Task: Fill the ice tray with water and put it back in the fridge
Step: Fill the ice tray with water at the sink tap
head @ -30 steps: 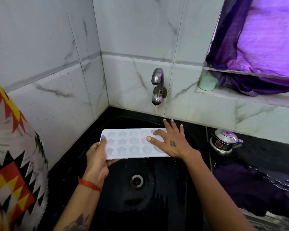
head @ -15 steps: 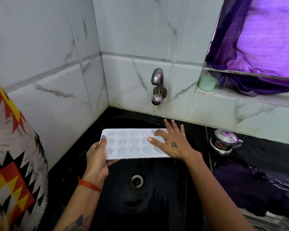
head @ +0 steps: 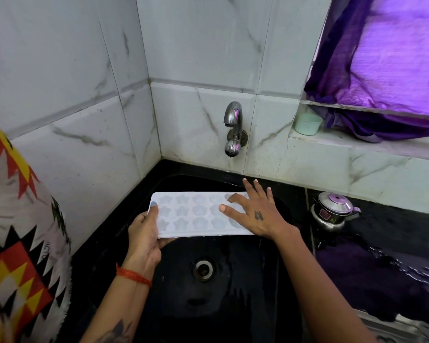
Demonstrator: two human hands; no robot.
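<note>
Left hand (head: 145, 231) grips white ice tray (head: 196, 215) at left end over black sink (head: 233, 280); right hand (head: 255, 214) flat on right end, below wall tap (head: 233, 127).

Dim scene; purple daylight through curtain (head: 391, 53) upper right; black sink (head: 233, 305) murky; wide-angle bending, edge blur.

corner of white marble-look tiled walls (head: 84, 78) with grey veining, grimy along the grout. black counter (head: 394, 219) runs along the far and right sides, wet on the right. recessed window ledge (head: 357, 144) at upper right; purple curtain (head: 394, 58) hangs over it, daylight glowing violet through the cloth. a pale green cup (head: 307, 123) sits on the ledge. patterned fabric (head: 15, 243) at near left.
</note>
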